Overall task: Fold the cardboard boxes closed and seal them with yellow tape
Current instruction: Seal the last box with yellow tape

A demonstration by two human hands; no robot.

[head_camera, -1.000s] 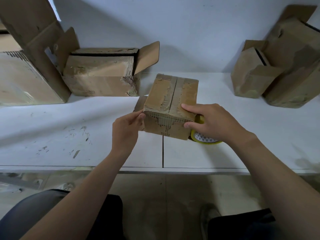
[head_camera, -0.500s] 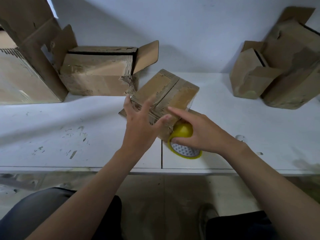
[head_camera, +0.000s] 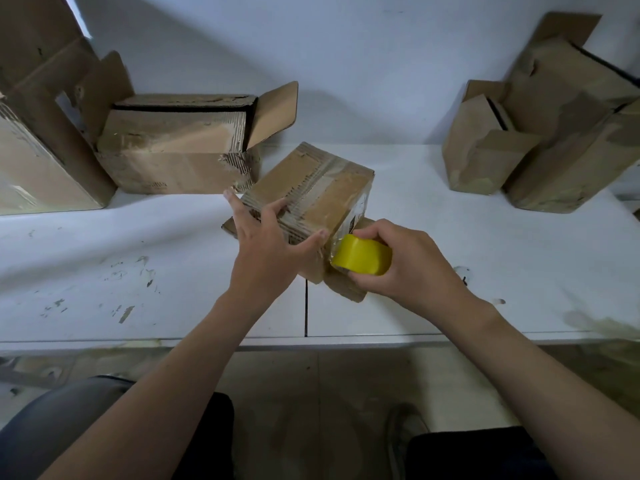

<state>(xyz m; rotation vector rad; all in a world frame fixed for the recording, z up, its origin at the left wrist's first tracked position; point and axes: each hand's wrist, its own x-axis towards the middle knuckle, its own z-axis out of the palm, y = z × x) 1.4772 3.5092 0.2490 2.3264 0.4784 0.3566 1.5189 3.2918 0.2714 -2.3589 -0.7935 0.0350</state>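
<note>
Yellow tape roll (head_camera: 362, 259) fills my right hand (head_camera: 405, 261): my fingers curl over its top and my thumb tucks beneath, so I grip it firmly, its broad yellow band facing up. I hold it just off the table, hard against the near right end of the small cardboard box (head_camera: 311, 188) I am working on. That box sits at the middle of the white table (head_camera: 104, 271), turned at an angle so one corner points toward me, its top flaps folded shut along a centre seam, with a shiny band of worn tape running across it. Loose brown flaps stick out from under it on the left and on the near right. My left hand (head_camera: 266, 247) lies on the box's near left corner, fingers spread and fairly straight across the top while my thumb reaches along the near edge toward the roll; it presses rather than clasps. At the back left an open cardboard box (head_camera: 180, 150) lies against the wall with its end flap sticking out, and beside it a bigger carton (head_camera: 34, 161) leans at the frame's edge. Well apart on the right, two more brown boxes (head_camera: 485, 154) stand touching each other. The tabletop shows scuffs and scraped paint on my left side.
</note>
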